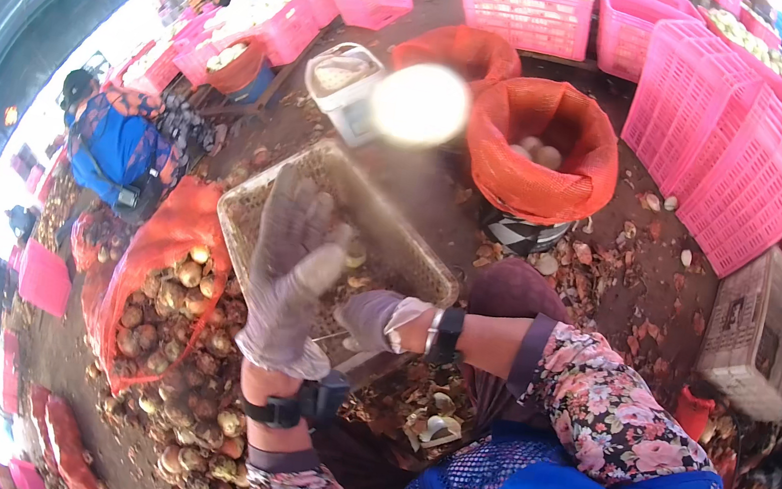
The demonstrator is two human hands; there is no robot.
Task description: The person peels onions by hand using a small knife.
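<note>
My gloved left hand [293,268] is raised, open and blurred, over a dirty plastic crate [350,162], palm empty. My gloved right hand [372,321] is at the crate's near edge with fingers curled; a thin pale edge shows below it, and whether it is held I cannot tell. A small yellowish onion piece [356,254] lies in the crate. Beyond the hands, a bright, round white blur [419,104] looks like a peeled onion in mid-air. An orange mesh sack [537,183] stands open over a checkered container, with several peeled onions [544,155] inside. Unpeeled onions [200,406] are heaped at left.
A red mesh sack [156,240] spills onions at left, near a person in blue [114,142]. A white bucket [351,102] stands ahead. Pink crates [732,144] are stacked at right, above a grey crate [756,337]. Onion skins [584,273] litter the ground.
</note>
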